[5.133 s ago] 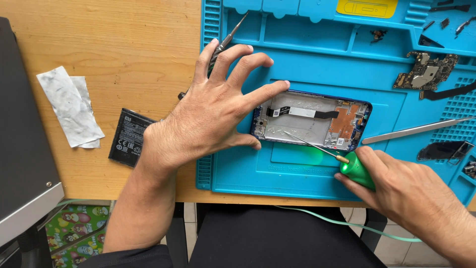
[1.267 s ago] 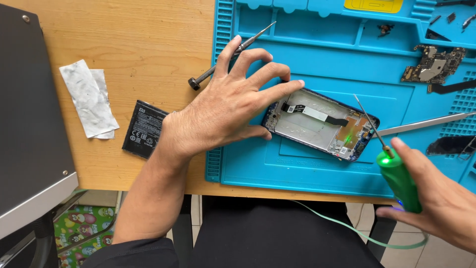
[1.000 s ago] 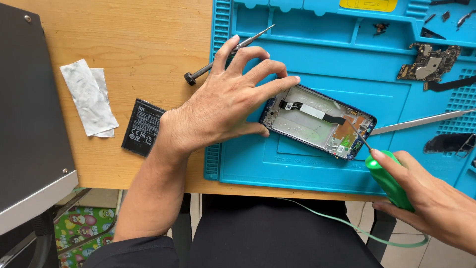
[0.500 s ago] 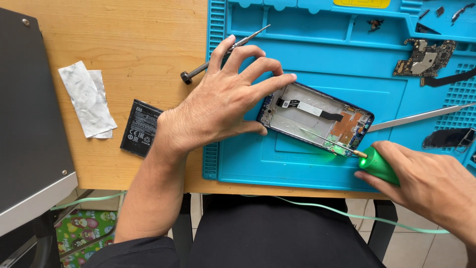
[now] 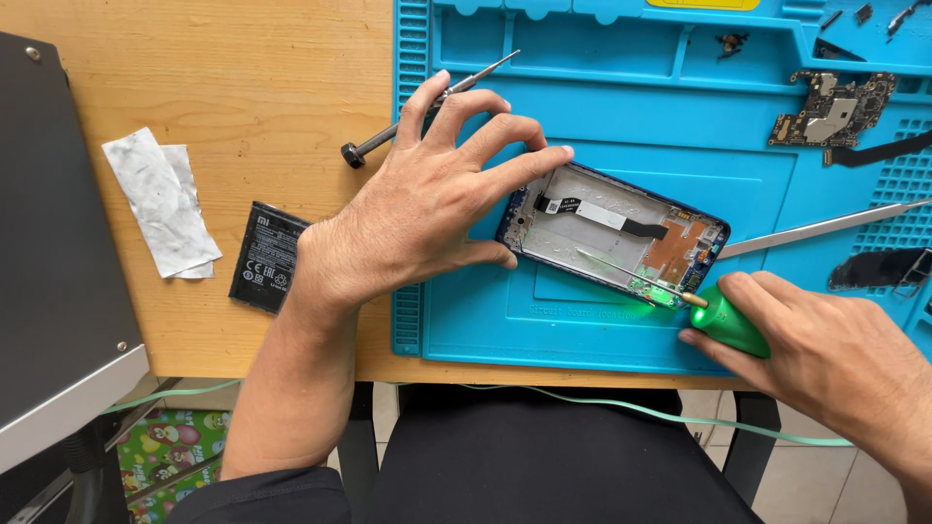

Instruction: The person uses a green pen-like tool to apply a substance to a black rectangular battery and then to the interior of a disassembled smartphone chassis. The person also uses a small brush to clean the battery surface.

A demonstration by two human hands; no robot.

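Note:
An opened phone (image 5: 621, 233) with its back off lies tilted on a blue work mat (image 5: 582, 107). My left hand (image 5: 427, 209) rests spread over the mat, its fingertips and thumb pressing the phone's left end. My right hand (image 5: 825, 340) grips a green-handled screwdriver (image 5: 723, 320). The thin shaft lies low across the phone's lower edge, its tip inside the frame. A green glow shows where the shaft meets the phone's lower right corner.
A black battery (image 5: 267, 257) and white paper strips (image 5: 160, 199) lie on the wooden table (image 5: 243, 87). A metal screwdriver (image 5: 388, 131) sits behind my left hand. A circuit board (image 5: 835, 107), a metal pry tool (image 5: 815, 228) and small parts lie on the mat's right. A dark grey box (image 5: 53, 262) stands at left.
My right hand lifted the green screwdriver upright off the phone, then lowered it again; its shaft now lies flat along the phone's lower edge. My left hand stayed on the phone.

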